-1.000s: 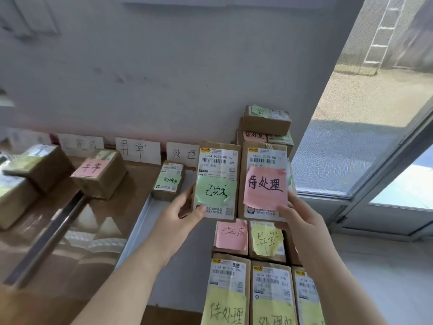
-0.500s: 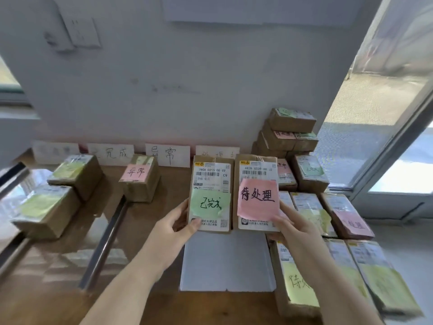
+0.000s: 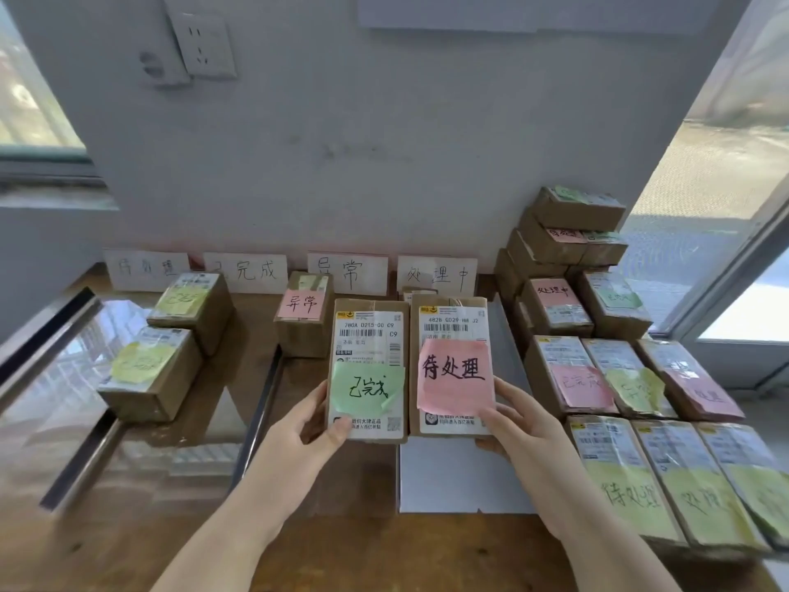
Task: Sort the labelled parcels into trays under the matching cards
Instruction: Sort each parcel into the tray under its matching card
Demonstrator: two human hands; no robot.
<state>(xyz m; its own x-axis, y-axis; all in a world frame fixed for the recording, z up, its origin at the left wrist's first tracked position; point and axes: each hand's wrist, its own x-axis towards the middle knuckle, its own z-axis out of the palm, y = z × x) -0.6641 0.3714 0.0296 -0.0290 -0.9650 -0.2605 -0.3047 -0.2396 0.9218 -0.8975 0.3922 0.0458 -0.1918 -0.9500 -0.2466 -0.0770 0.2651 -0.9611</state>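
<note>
My left hand (image 3: pixel 307 433) grips a brown parcel with a green note (image 3: pixel 368 369) by its lower left corner. My right hand (image 3: pixel 518 425) grips a second parcel with a pink note (image 3: pixel 452 365) by its lower right corner. Both parcels are held side by side, above the table, faces toward me. Against the wall stand four white cards (image 3: pixel 252 272). Below them lie clear trays (image 3: pixel 64 378): two parcels with yellow notes (image 3: pixel 149 373) sit in the left trays, and a parcel with a pink note (image 3: pixel 303 314) sits under the third card.
A stack of several labelled parcels (image 3: pixel 632 378) fills the right side of the table, piled higher at the back (image 3: pixel 572 224). A white sheet (image 3: pixel 448 480) lies under my right hand. A glass door stands to the right, and a wall socket (image 3: pixel 205 44) is above.
The view has tilted up and shifted left, so all four cards and the left trays show. Both hands still hold their parcels side by side, now over the table's middle.
</note>
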